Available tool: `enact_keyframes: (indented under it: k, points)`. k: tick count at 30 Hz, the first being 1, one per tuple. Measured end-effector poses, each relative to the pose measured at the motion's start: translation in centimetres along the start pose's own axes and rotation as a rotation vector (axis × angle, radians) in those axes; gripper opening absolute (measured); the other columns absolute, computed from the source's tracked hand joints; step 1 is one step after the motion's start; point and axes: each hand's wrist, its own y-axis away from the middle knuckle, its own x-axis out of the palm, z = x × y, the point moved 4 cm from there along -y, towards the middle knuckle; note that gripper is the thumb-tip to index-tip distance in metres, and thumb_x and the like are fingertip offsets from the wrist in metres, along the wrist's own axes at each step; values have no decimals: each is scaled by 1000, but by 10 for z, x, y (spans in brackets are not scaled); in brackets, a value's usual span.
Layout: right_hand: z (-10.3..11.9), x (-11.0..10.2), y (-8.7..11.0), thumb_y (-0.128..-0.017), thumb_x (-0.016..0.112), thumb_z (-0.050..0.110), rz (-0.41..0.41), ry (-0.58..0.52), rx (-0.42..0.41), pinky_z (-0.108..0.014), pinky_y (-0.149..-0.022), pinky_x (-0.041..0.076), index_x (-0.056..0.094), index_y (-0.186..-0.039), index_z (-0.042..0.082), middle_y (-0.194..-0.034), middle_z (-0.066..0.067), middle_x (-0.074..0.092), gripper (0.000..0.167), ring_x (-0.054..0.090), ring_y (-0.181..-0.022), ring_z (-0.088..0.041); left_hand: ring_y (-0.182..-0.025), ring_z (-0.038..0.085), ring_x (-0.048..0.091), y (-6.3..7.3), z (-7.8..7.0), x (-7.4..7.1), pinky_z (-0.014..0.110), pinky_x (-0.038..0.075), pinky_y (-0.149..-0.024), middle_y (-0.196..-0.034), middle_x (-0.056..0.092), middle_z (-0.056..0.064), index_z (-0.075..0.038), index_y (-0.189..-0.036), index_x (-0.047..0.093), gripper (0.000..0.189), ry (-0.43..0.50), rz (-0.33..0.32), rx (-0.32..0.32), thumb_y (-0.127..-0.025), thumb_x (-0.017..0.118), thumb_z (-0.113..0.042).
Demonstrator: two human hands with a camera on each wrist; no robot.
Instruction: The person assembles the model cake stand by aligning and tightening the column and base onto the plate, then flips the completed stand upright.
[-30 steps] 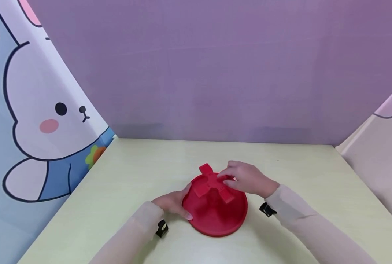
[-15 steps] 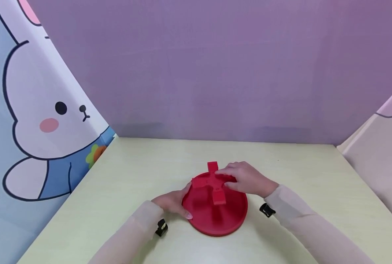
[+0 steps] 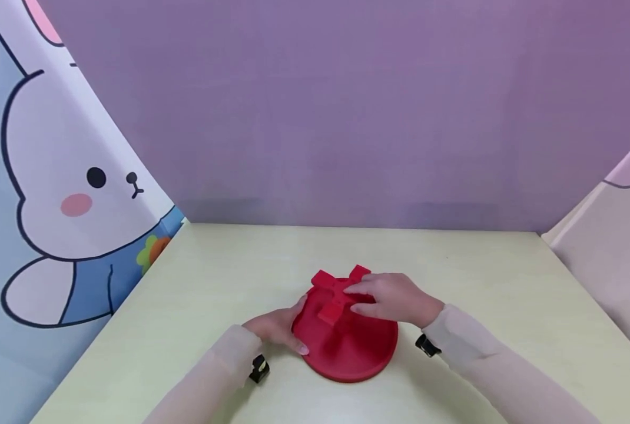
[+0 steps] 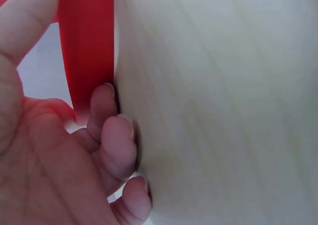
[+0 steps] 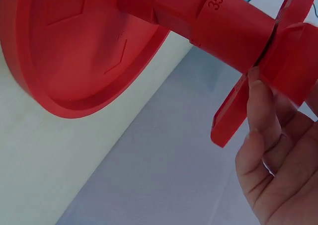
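Observation:
A wide, round red base (image 3: 354,359) with a raised rim stands on the table. From its centre rises a red post (image 5: 228,29) marked "35". On top of the post sits a red cross-shaped piece (image 3: 331,312) with flat arms. My left hand (image 3: 278,325) grips the left side of the base; in the left wrist view its curled fingers (image 4: 119,140) lie against the red rim (image 4: 89,51). My right hand (image 3: 394,297) holds the cross-shaped piece from the right, its fingertips on the piece close to the hub. That hand covers part of the piece.
The pale wooden tabletop (image 3: 230,265) ends at a purple backdrop (image 3: 315,118). A cloth with a printed rabbit (image 3: 82,153) hangs on the left, a pale one (image 3: 612,247) on the right. Each wrist wears a small black camera (image 3: 428,345).
The cross-shaped piece has turned clockwise as seen from above, its near arm swinging left. My right hand has shifted slightly toward me. The left hand and the base have stayed put.

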Motion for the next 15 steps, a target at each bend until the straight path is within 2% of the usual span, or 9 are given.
enact_keyframes:
  k: [3, 9, 11, 15]
  points:
    - [1, -2, 3, -86, 71, 23, -30, -3, 4, -23, -66, 51, 71, -115, 10, -98, -1, 68, 32, 62, -82, -13, -132, 35, 33, 1, -1, 2, 48, 45, -95, -145, 37, 11, -7, -154, 9, 114, 4, 2, 11, -70, 86, -22]
    - [-3, -9, 4, -84, 71, 7, -226, -72, -27, -27, -69, 55, 71, -111, 6, -104, -7, 62, 27, 61, -87, -19, -132, 35, 33, 2, -3, 2, 48, 46, -95, -145, 37, 12, -6, -154, 10, 113, 10, -9, 10, -71, 86, -18]
    - [-6, -9, 3, -81, 73, 7, -234, -61, -26, -33, -73, 55, 71, -111, 7, -108, -10, 61, 30, 60, -92, -23, -131, 35, 34, 2, -4, 2, 48, 47, -93, -144, 38, 12, -5, -154, 10, 113, 12, -12, 9, -71, 86, -18]
    - [-9, -4, 2, -77, 76, 11, -174, -1, -23, -46, -85, 50, 71, -114, 10, -113, -11, 62, 37, 58, -101, -26, -130, 34, 36, 1, -3, 2, 47, 49, -90, -143, 40, 11, -7, -154, 12, 113, 11, -19, -1, -70, 86, -18]
